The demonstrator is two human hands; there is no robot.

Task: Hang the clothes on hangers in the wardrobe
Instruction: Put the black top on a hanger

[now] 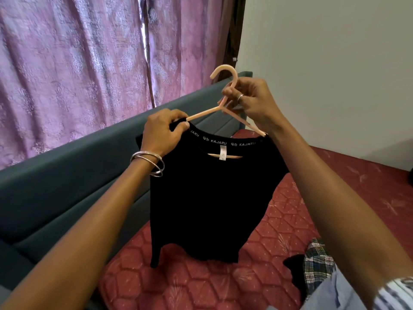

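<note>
Held up above the red quilted mattress: a black soft cotton T-shirt on a pale pink plastic hanger. Looks light and limp, likely to slide off the smooth hanger arms if tilted. Left hand pinching the collar and hanger arm together with curled fingers; right hand gripping the hanger neck under the hook. Safest to carry by the stiff hook. Readable on the neck tape: "KAJARU", printed twice; small white label not legible.
</note>
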